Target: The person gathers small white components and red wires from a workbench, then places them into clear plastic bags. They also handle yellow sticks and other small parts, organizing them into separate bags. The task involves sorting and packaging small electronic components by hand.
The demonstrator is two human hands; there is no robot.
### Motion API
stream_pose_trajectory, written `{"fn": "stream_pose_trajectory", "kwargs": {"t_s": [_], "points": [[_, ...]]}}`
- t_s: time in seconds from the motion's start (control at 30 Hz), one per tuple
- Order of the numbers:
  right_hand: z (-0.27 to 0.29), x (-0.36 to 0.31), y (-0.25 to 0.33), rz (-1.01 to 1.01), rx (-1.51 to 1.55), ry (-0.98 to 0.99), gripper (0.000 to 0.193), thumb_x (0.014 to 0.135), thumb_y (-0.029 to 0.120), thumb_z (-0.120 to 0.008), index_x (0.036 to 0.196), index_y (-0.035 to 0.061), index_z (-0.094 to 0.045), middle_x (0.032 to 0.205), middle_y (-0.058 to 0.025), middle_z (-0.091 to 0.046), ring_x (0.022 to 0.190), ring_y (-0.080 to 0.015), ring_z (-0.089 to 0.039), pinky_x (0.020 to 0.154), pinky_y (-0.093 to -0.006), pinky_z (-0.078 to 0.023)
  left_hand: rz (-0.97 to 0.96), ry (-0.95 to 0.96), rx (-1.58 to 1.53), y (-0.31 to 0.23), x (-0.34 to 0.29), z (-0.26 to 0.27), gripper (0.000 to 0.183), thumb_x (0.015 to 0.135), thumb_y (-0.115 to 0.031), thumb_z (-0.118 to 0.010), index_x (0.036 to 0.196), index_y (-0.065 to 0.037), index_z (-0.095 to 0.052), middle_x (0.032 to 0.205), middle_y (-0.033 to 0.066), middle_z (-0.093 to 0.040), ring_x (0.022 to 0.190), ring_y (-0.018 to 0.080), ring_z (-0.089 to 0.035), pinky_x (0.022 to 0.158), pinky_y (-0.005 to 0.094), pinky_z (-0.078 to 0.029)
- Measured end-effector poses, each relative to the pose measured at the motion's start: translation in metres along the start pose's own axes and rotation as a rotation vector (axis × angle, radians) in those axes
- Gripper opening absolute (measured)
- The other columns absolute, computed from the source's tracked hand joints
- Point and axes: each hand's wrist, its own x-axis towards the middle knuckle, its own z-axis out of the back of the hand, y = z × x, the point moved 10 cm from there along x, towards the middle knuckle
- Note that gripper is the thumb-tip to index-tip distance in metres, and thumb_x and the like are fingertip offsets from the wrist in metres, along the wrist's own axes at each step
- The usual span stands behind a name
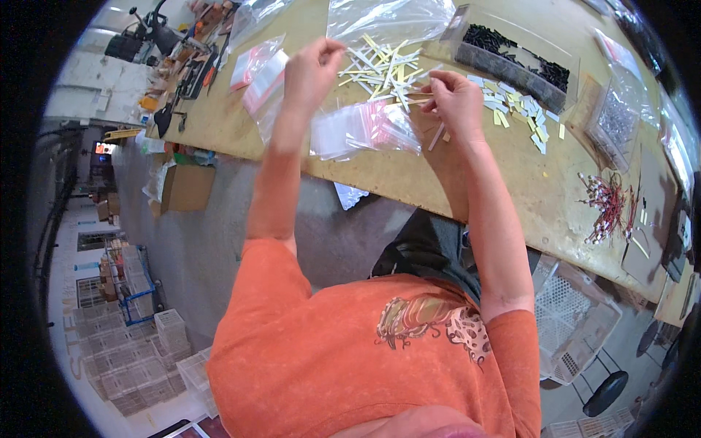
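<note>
Thin white and yellow strips (pixel 380 69) lie in a loose pile on the table. My left hand (pixel 312 69) is raised at the pile's left side, finger and thumb pinched together; whatever is between them is too small to make out. At the pile's right edge my right hand (pixel 456 102) is closed, its fingertips around the end of a thin strip (pixel 418 101). Clear zip bags with red edges (pixel 343 131) lie in a stack between my forearms, partly under loose plastic. Short white and yellow pieces (pixel 522 109) are scattered right of my right hand.
A clear bin of small black parts (pixel 504 66) stands behind the short pieces. Farther right are a clear box of small parts (pixel 613 120) and a bundle of red wires (pixel 607 204). More zip bags (pixel 263 73) lie left. A white crate (pixel 573 314) sits below the table.
</note>
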Motion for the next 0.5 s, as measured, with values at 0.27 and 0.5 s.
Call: {"fn": "stream_pose_trajectory", "kwargs": {"t_s": [0.27, 0.5], "points": [[-0.010, -0.029, 0.044, 0.609, -0.681, -0.134, 0.017, 0.090, 0.018, -0.062, 0.103, 0.0144, -0.073, 0.088, -0.0058, -0.070, 0.072, -0.0198, -0.069, 0.064, -0.0372, -0.054, -0.445, 0.041, 0.012, -0.051, -0.124, -0.033, 0.011, 0.081, -0.019, -0.074, 0.086, -0.010, -0.071, 0.096, 0.0089, -0.069, 0.094, 0.0301, -0.064, 0.085, 0.0418, -0.050], [-0.026, -0.029, 0.026, 0.583, -0.980, 0.013, 0.020, 0.084, 0.009, -0.060, 0.094, 0.0172, -0.075, 0.095, -0.0057, -0.064, 0.100, -0.0265, -0.061, 0.084, -0.0382, -0.051, -0.266, 0.030, -0.037, -0.035, -0.054, -0.049, 0.015, 0.084, -0.023, -0.069, 0.086, -0.008, -0.071, 0.091, 0.0109, -0.070, 0.090, 0.0300, -0.066, 0.080, 0.0417, -0.052]]}}
